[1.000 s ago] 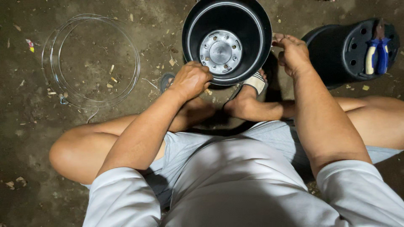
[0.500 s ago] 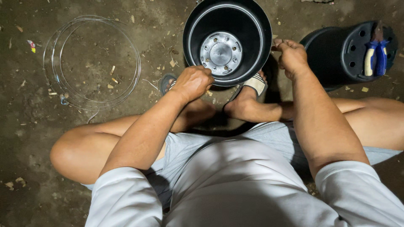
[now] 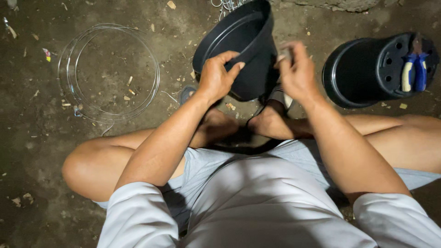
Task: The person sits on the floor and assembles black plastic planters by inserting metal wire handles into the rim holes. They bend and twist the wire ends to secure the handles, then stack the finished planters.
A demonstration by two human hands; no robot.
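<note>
I sit cross-legged on a dirt floor with a black plastic pot held above my feet. The pot is tilted, its opening turned up and to the left, away from me. My left hand grips the pot's near rim, thumb over the edge. On the pot's right side, my right hand presses against the wall with fingers bent; a small pale thing shows at its fingertips, too blurred to tell what it is.
A second black pot lies on its side at right, with blue-handled pliers resting on its holed bottom. A coil of thin wire lies on the ground at left. More wire shows at the top edge.
The pot faced straight up at me, its metal-disc bottom visible inside; now it is tipped away to the left. Both hands have shifted up its sides.
</note>
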